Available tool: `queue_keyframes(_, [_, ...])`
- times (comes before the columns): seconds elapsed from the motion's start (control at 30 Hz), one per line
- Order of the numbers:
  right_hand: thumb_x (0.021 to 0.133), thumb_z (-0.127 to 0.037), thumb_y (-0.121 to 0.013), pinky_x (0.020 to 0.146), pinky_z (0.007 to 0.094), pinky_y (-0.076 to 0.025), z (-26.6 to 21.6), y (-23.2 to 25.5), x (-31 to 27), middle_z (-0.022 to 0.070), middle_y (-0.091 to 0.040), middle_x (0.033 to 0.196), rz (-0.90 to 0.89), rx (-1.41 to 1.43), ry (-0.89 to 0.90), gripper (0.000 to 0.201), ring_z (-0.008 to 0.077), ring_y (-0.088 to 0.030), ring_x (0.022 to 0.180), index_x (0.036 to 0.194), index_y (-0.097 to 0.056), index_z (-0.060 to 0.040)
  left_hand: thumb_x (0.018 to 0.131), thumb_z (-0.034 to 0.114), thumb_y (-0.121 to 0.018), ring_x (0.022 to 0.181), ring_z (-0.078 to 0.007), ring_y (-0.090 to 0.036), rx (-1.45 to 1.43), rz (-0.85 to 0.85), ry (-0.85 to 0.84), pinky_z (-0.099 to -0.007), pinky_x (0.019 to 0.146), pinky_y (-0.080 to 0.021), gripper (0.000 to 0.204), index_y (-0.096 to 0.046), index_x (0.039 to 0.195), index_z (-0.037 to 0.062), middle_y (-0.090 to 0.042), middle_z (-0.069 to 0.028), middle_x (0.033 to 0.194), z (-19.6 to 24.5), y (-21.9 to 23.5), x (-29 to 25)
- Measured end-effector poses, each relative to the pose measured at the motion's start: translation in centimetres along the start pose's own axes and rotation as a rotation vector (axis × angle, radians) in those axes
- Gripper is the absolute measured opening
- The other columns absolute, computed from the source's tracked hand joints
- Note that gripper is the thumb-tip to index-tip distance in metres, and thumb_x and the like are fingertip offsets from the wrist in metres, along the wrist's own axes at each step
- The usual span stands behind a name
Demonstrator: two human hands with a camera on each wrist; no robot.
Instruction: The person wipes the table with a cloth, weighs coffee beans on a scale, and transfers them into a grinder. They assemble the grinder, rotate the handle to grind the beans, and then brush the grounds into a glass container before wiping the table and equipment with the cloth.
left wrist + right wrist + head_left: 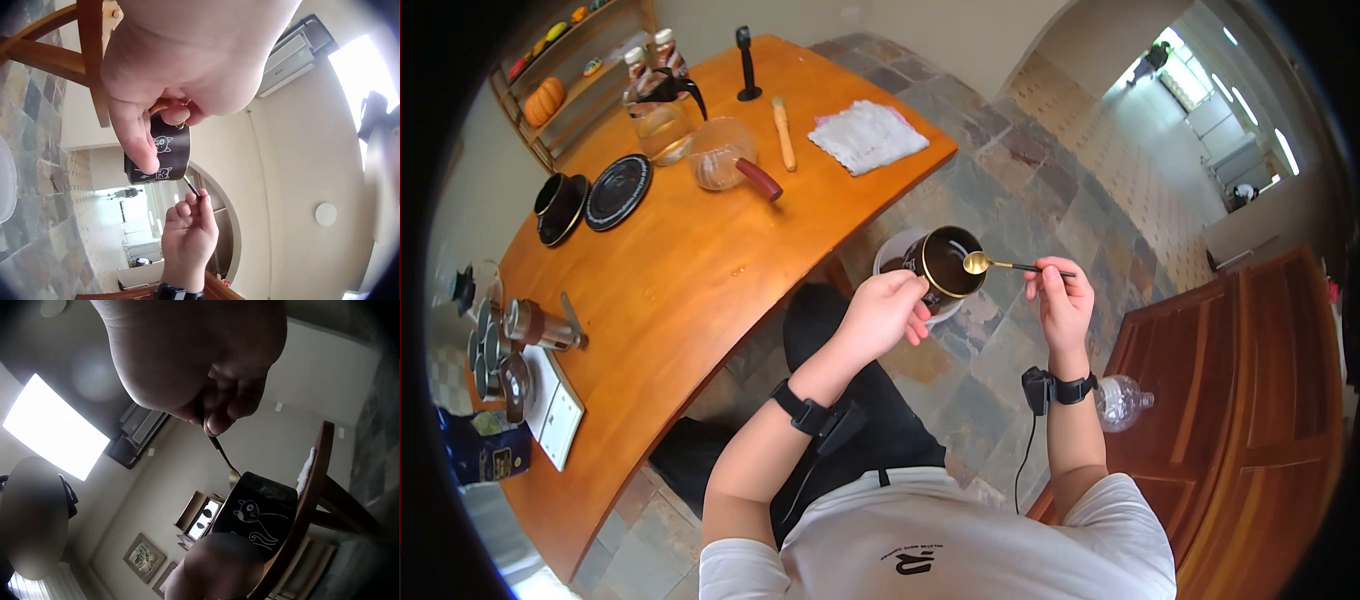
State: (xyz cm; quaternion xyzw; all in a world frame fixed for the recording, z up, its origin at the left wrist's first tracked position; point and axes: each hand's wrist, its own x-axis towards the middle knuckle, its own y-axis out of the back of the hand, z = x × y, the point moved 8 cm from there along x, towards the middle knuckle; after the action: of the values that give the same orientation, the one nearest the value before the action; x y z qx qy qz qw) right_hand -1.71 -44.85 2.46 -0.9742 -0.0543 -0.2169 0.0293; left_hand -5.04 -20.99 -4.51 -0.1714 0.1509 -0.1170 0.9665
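Observation:
A black mug (943, 243) with a gold rim is held up by my left hand (887, 312), whose fingers grip its handle. White cat drawings mark the mug's side (169, 147) in the left wrist view. My right hand (1062, 300) pinches the black handle of a small spoon (1015, 266) with a gold bowl. The spoon's bowl (234, 478) is at the mug's rim, level with its opening. In the head view, the inside of the mug looks dark. Both hands are off the table, above the floor.
A pale round bin (887, 252) stands on the floor below the mug. The wooden table (730, 260) carries a glass pot (662, 125), a black plate (619, 192), a cup on a saucer (560, 208), a white cloth (867, 137) and a scale (555, 415). Wooden cabinet (1180, 400) at right.

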Motion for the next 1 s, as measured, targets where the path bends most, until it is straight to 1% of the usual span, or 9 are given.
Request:
queue_keyframes(0.17, [0.099, -0.010, -0.058, 0.065, 0.0250, -0.049, 3.8, 1.6, 0.4, 0.0129, -0.070, 0.091, 0.127, -0.010, -0.112, 0.017, 0.0123, -0.060, 0.070, 0.109, -0.063, 0.0032, 0.100, 0.024, -0.050, 0.061, -0.0195, -0.065, 0.030, -0.052, 0.066, -0.0289, 0.054, -0.053, 0.028, -0.060, 0.092, -0.0013, -0.064, -0.0116, 0.077, -2.5, -0.1, 4.0])
queue_keyframes(0.27, [0.099, -0.011, -0.060, 0.064, 0.0235, -0.048, 6.6, 1.5, 1.5, 0.0112, -0.071, 0.092, 0.097, -0.040, -0.177, 0.018, 0.0100, -0.059, 0.069, 0.109, -0.064, 0.0031, 0.101, 0.024, -0.050, 0.062, -0.0187, -0.066, 0.059, -0.066, 0.076, -0.0288, 0.054, -0.054, 0.027, -0.059, 0.093, -0.0004, -0.064, -0.0108, 0.077, -3.7, 0.4, 6.2])
queue_keyframes(0.5, [0.098, -0.013, -0.062, 0.057, 0.0214, -0.044, 11.0, -0.2, 3.6, 0.0088, -0.072, 0.091, 0.123, -0.172, -0.272, 0.020, 0.0067, -0.056, 0.064, 0.109, -0.067, 0.0032, 0.099, 0.026, -0.052, 0.060, -0.0137, -0.063, 0.268, 0.034, 0.103, -0.0277, 0.054, -0.051, 0.031, -0.061, 0.089, -0.0016, -0.061, -0.0061, 0.075, -5.5, 2.7, 11.0])
queue_keyframes(0.57, [0.096, -0.010, -0.064, 0.058, 0.0217, -0.047, 13.1, 0.1, 4.2, 0.0084, -0.072, 0.088, 0.142, -0.178, -0.329, 0.018, 0.0071, -0.056, 0.063, 0.107, -0.067, 0.0045, 0.099, 0.026, -0.052, 0.061, -0.0148, -0.063, 0.318, 0.049, 0.106, -0.0285, 0.055, -0.052, 0.031, -0.061, 0.088, -0.0009, -0.061, -0.0066, 0.075, -6.0, 3.1, 12.3])
queue_keyframes(0.73, [0.096, -0.013, -0.062, 0.055, 0.0228, -0.046, 18.1, 0.5, 5.8, 0.0101, -0.072, 0.086, 0.174, -0.146, -0.454, 0.021, 0.0089, -0.057, 0.057, 0.101, -0.066, 0.0062, 0.099, 0.027, -0.051, 0.061, -0.0160, -0.064, 0.516, 0.081, 0.104, -0.0296, 0.055, -0.052, 0.032, -0.060, 0.087, -0.0016, -0.061, -0.0069, 0.074, -8.4, 4.3, 15.9])
queue_keyframes(0.8, [0.096, -0.014, -0.061, 0.054, 0.0231, -0.046, 20.1, 0.5, 6.1, 0.0105, -0.072, 0.086, 0.189, -0.135, -0.504, 0.021, 0.0095, -0.058, 0.057, 0.101, -0.066, 0.0063, 0.097, 0.029, -0.049, 0.063, -0.0264, -0.067, 0.637, 0.112, 0.010, -0.0379, 0.064, -0.052, 0.037, -0.063, 0.087, -0.0029, -0.064, -0.0170, 0.069, -8.9, 4.6, 17.3])
queue_keyframes(0.83, [0.096, -0.014, -0.061, 0.054, 0.0234, -0.047, 21.2, 0.5, 6.0, 0.0109, -0.073, 0.087, 0.202, -0.123, -0.546, 0.021, 0.0101, -0.058, 0.056, 0.101, -0.065, 0.0063, 0.097, 0.029, -0.049, 0.063, -0.0264, -0.067, 0.639, 0.105, 0.024, -0.0379, 0.064, -0.052, 0.037, -0.063, 0.087, -0.0029, -0.064, -0.0170, 0.069, -9.6, 4.8, 17.9])
queue_keyframes(0.93, [0.098, -0.016, -0.057, 0.053, 0.0247, -0.047, 24.1, 0.3, 5.6, 0.0131, -0.072, 0.087, 0.233, -0.065, -0.591, 0.023, 0.0117, -0.059, 0.056, 0.100, -0.065, 0.0062, 0.095, 0.030, -0.048, 0.086, -0.0426, -0.064, 0.791, 0.143, -0.065, -0.0456, 0.077, -0.051, 0.037, -0.064, 0.089, -0.0021, -0.065, -0.0260, 0.086, -10.5, 5.0, 19.6])
queue_keyframes(1.0, [0.099, -0.018, -0.053, 0.052, 0.0251, -0.046, 25.8, 0.1, 5.3, 0.0142, -0.072, 0.088, 0.250, 0.004, -0.634, 0.025, 0.0123, -0.060, 0.056, 0.102, -0.064, 0.0055, 0.095, 0.031, -0.048, 0.088, -0.0433, -0.063, 0.808, 0.142, -0.032, -0.0461, 0.078, -0.051, 0.037, -0.065, 0.089, -0.0021, -0.065, -0.0265, 0.087, -11.5, 5.3, 20.6])
